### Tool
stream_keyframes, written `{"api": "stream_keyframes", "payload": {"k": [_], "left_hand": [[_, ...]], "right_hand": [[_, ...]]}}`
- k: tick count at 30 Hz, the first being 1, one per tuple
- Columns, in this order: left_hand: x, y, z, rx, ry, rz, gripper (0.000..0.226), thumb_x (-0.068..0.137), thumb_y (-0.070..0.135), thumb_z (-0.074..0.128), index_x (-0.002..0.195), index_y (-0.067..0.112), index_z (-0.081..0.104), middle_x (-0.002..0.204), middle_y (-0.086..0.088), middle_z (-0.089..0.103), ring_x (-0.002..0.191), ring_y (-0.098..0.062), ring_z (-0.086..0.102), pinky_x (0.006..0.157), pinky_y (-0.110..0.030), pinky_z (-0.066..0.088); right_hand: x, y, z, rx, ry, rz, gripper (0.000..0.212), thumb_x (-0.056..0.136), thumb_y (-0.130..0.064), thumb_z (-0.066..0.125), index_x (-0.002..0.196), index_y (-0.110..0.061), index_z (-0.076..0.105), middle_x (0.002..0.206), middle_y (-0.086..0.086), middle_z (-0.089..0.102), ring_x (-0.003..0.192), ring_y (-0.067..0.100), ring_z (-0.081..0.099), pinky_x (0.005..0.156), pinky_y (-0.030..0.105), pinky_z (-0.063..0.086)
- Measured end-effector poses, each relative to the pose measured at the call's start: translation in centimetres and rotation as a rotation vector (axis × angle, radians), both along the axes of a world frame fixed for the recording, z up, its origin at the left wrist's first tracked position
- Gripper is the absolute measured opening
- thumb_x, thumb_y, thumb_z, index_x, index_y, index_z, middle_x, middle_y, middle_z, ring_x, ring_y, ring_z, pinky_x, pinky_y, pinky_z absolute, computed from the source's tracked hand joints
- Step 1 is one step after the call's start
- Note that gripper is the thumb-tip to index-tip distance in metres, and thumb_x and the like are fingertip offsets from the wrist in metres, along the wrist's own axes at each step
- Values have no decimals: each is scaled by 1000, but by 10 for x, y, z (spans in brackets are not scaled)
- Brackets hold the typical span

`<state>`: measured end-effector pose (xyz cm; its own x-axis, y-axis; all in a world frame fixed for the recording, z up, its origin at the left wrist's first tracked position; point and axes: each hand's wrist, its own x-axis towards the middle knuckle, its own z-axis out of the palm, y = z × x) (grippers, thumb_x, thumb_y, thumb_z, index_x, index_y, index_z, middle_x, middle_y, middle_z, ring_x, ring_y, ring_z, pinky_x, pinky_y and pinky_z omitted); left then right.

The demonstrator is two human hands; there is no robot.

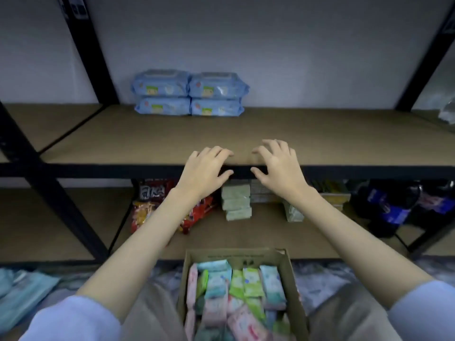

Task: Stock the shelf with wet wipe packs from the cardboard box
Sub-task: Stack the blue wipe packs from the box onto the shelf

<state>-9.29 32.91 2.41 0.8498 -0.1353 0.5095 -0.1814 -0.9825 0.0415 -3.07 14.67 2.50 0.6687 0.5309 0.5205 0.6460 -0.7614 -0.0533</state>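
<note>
A: Wet wipe packs [236, 294], pastel pink, green and blue, stand packed on end in an open cardboard box [293, 291] at lower centre of the frame, on the floor in front of a black metal shelf [152, 171].

B: Four blue wipe packs [189, 93] sit at upper centre, on the brown upper board, two stacks of two touching side by side, against the pale wall.

A: Both hands reach forward at mid-frame over the front edge of that board. The left hand [205, 168] has its fingers loosely spread and slightly bent, holding nothing, the thumb dropped over the black front rail.

B: The right hand [278, 163] mirrors it just beside, fingers spread and bent at the tips, also holding nothing. The two hands are near each other but apart.

A: Whether the fingertips touch the board cannot be told.

B: On the lower board, behind the forearms, red snack bags [150, 203] lie left of centre, stacked pale green packs [236, 201] at centre, yellow packages [334, 193] right of centre, and dark bottles with blue labels [386, 205] further right.

A: Teal packets [22, 294] lie at the lower left of the frame; pale blue sleeves [71, 318] show at both bottom corners.
</note>
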Motion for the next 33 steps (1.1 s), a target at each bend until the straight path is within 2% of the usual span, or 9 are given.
{"api": "stream_keyframes", "payload": {"k": [4,8,11,17,20,24,27,29,33], "left_hand": [[-37,-18,-67,-78,193,3,41,92,39,49,129,22,46,123,0,56,112,-23,52,86,-36,41],[-67,-26,-150,-194,501,75,40,91,36,51,128,22,45,128,-1,53,118,-24,49,94,-37,41],[-87,-29,-213,-287,754,123,40,90,33,54,127,20,46,127,-1,54,119,-23,50,95,-35,42],[-126,-30,-302,-564,1083,245,39,89,26,58,124,13,49,119,-8,59,111,-23,55,90,-28,43],[-129,-36,-331,-656,1143,274,33,87,23,59,118,11,53,110,-12,64,108,-27,56,92,-30,43],[-123,-59,-349,-955,1123,300,30,87,12,61,115,4,54,103,-10,59,95,-19,54,76,-26,44],[-117,-75,-365,-1158,1117,288,42,84,4,63,123,0,48,120,-14,55,108,-25,54,86,-32,50],[-115,-83,-370,-1226,1146,290,55,82,5,66,132,5,42,121,-10,53,113,-24,53,89,-31,50],[-116,-94,-384,-1191,1110,314,76,73,9,76,138,17,38,116,-8,55,103,-16,51,89,-35,51]], "right_hand": [[-40,-25,-68,4,64,25,34,77,-23,69,108,-10,62,115,15,58,108,38,53,80,42,44],[-70,-45,-140,-207,392,-38,38,89,-30,54,125,-15,51,128,11,47,120,32,41,91,38,37],[-83,-57,-192,-337,620,-117,39,92,-34,49,127,-17,47,130,9,45,123,29,38,95,36,35],[-102,-81,-270,-347,1021,-196,31,90,-26,53,120,-17,54,124,11,54,112,29,53,86,32,46],[-108,-89,-300,-309,1198,-245,31,86,-22,57,116,-16,56,123,12,56,109,27,56,87,30,47],[-112,-91,-327,-228,1347,-282,35,87,-21,59,120,-10,51,102,7,53,93,18,52,69,23,37],[-115,-95,-349,-322,1325,-237,44,86,-31,58,127,-20,49,123,12,56,110,25,55,87,27,44],[-116,-102,-360,-425,1303,-171,55,84,-37,57,136,-27,41,140,7,45,125,25,45,99,26,37],[-120,-114,-368,-534,1328,-129,83,78,-27,64,146,-33,17,149,8,28,137,29,27,109,32,25]]}}
